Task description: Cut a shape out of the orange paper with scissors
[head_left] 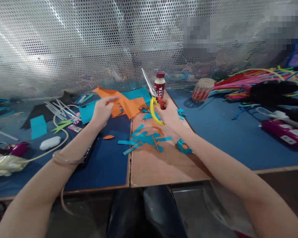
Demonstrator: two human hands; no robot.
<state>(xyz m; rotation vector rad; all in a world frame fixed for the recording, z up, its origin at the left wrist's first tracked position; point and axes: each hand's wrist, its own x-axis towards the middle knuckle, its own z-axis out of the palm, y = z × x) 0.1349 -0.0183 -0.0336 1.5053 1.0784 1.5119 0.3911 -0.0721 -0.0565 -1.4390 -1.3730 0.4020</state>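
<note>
My right hand (169, 115) grips a pair of scissors (154, 115) by its yellow and red handles. The blades are together, pointing up and away to the left. My left hand (103, 110) has its fingers closed at the near left part of an orange felt-like sheet (125, 102), which is cut unevenly and creased. Under and behind it lies a blue sheet (140, 94). Blue and orange scraps (149, 138) are strewn between my forearms. A small orange leaf-shaped piece (108, 137) lies below my left hand, and a blue-and-orange roll (184, 146) beside my right forearm.
A dark-red-capped bottle (160, 82) stands behind the scissors. Right are a jar (203, 90), colourful pipe cleaners (238, 84) and a purple device (284, 132). Left are a white earbud case (50, 143), white strips (57, 109) and a cable (62, 140). A perforated metal panel (89, 43) closes the back.
</note>
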